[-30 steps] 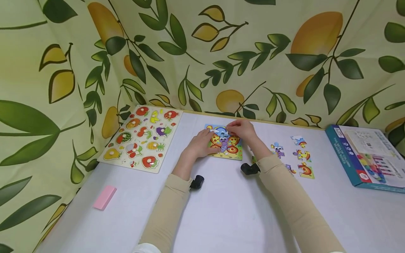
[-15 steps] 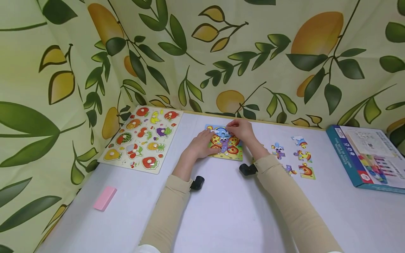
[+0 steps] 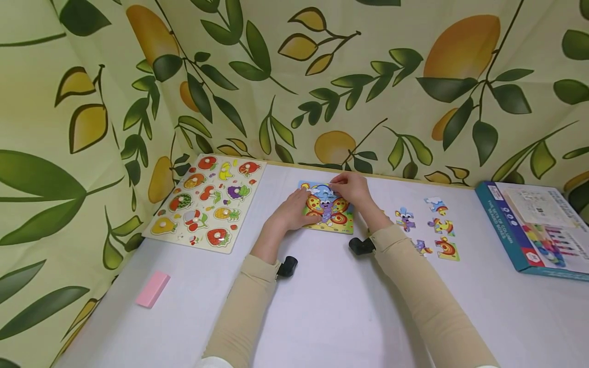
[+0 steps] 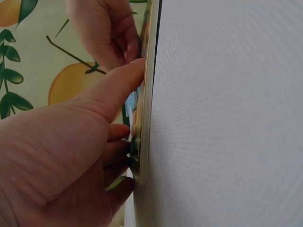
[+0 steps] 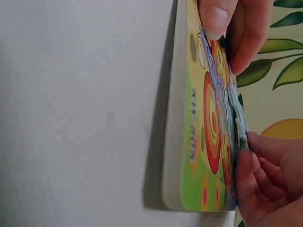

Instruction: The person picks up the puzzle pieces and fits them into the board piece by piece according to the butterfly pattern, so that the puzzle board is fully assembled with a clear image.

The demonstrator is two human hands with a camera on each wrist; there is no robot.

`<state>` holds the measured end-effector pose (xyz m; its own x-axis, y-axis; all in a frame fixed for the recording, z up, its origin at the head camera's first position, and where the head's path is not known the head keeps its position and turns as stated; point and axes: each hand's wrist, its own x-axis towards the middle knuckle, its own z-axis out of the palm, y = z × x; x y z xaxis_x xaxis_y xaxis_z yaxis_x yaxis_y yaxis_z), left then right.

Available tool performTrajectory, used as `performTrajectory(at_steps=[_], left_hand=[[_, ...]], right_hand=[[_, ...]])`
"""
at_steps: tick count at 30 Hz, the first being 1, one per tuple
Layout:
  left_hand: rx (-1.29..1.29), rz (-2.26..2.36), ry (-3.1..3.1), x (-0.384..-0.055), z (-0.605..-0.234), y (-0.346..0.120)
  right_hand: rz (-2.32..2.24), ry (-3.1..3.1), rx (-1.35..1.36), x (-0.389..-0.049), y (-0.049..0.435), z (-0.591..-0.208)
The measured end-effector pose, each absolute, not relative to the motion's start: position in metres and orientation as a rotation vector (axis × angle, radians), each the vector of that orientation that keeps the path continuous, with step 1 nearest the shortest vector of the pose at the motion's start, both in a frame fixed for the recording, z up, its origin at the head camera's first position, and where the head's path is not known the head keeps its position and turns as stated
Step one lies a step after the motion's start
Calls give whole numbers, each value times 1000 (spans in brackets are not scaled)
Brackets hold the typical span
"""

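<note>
A butterfly jigsaw board lies on the table before me. My left hand rests on its left side; in the left wrist view the thumb lies across the picture and the other fingers touch the surface farther along. At the board's upper right, my right hand pinches a pale blue puzzle piece between thumb and fingertips. That piece lies over the upper part of the picture, slightly tilted from the board in the right wrist view. Part of the board's top is hidden by the hands.
Right of the board lie several loose puzzle pieces, partly behind the right forearm. A fruit peg board is at the left, a pink block nearer me. A boxed toy sits far right. Patterned cloth hangs behind.
The blue piece has settled lower over the gap in the upper part of the picture. Right hand and forearm have shifted very slightly; the left hand stays in place.
</note>
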<state>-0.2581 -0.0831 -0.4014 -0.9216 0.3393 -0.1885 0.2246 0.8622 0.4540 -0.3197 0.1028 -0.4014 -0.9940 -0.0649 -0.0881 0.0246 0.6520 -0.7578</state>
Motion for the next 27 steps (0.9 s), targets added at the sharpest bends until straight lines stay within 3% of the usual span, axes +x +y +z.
performTrajectory(at_steps=[27], left_hand=[[390,361,2807,-257,-396,-74]], right_hand=[[-1177,2873,-71,-314,93,-398]])
